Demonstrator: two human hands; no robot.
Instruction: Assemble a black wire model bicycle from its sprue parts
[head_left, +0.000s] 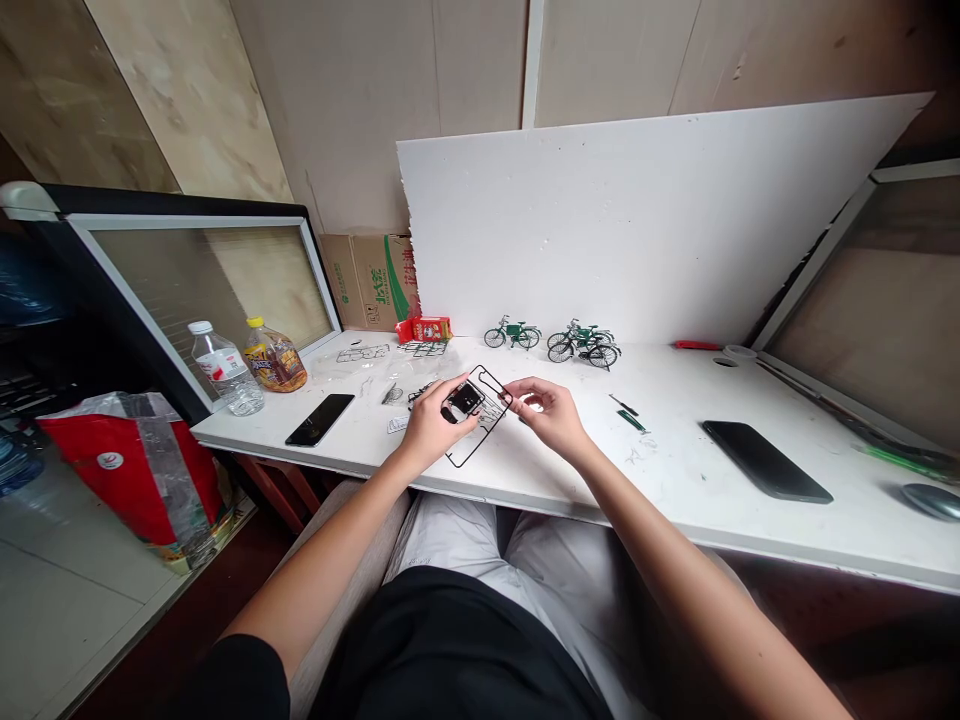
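A black plastic parts frame (pixel 487 431), a thin rectangular sprue with small pieces inside it, is held above the near edge of the white table. My left hand (pixel 433 428) grips its left side between thumb and fingers. On the opposite side, my right hand (pixel 553 415) pinches the frame's edge with thumb and forefinger; whether it also holds a small part is too fine to tell. Behind the hands stand a green model bicycle (pixel 513 333) and, to its right, a black model bicycle (pixel 585 351) in front of another green one. Loose dark parts lie beside my left hand, partly hidden by it.
Left on the table are a phone (pixel 320 419), a water bottle (pixel 229 370) and a drink bottle (pixel 274 358). A red box (pixel 431 329) sits near a cardboard carton (pixel 367 280). To the right lie a small green-handled tool (pixel 631 420), a black phone (pixel 765 461) and a mouse (pixel 932 500).
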